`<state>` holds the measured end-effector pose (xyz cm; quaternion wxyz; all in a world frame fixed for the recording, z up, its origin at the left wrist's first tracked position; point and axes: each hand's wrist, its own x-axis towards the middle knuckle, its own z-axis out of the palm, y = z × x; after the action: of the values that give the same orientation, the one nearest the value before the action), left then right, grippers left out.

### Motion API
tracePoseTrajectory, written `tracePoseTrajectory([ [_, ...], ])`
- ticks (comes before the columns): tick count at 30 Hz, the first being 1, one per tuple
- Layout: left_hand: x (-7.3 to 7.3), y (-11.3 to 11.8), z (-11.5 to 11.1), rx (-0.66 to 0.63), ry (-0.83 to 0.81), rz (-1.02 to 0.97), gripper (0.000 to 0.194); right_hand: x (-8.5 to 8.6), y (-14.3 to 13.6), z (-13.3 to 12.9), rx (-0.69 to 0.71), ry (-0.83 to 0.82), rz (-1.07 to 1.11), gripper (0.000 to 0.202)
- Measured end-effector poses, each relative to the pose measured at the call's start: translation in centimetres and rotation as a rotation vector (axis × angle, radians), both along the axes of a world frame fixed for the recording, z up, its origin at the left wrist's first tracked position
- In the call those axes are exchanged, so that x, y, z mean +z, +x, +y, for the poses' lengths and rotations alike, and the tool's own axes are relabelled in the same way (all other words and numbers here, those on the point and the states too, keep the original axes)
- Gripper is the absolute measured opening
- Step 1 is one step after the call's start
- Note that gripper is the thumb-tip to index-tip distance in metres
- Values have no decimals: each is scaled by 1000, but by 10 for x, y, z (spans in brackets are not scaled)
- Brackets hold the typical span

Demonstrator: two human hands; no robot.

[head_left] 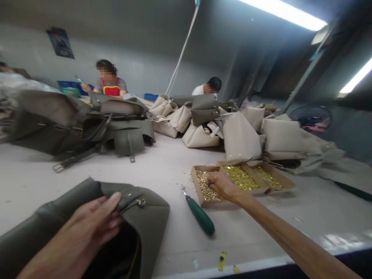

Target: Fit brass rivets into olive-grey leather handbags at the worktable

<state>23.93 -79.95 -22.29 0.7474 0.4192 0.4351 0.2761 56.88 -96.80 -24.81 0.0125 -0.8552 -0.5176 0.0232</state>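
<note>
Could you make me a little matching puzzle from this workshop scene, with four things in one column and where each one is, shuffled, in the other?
Things
1. Left hand
2. Green-handled tool
3. Beige bags
4. Right hand

Places
A. Heaped on the table's far side
B. At the small gold-coloured pieces in the leftmost cardboard box
C. Gripping the nearest dark bag
D. Lying between that bag and the box

Right pairs: 1-C, 2-D, 3-A, 4-B
</note>
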Motion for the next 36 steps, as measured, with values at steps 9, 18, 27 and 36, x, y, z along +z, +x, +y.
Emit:
tracePoseTrajectory([
  [9,8,10,-3,-273,54,-299,44,25,-15,13,108,222,71,19],
  [18,7,8,-6,-301,134,-342,42,100,-160,71,489,490,420,9],
  [27,-3,7,-3,-287,138,-448,39,83,-161,100,608,393,567,8],
  [36,-11,9,1,-304,168,-511,34,83,-168,105,653,437,530,7],
])
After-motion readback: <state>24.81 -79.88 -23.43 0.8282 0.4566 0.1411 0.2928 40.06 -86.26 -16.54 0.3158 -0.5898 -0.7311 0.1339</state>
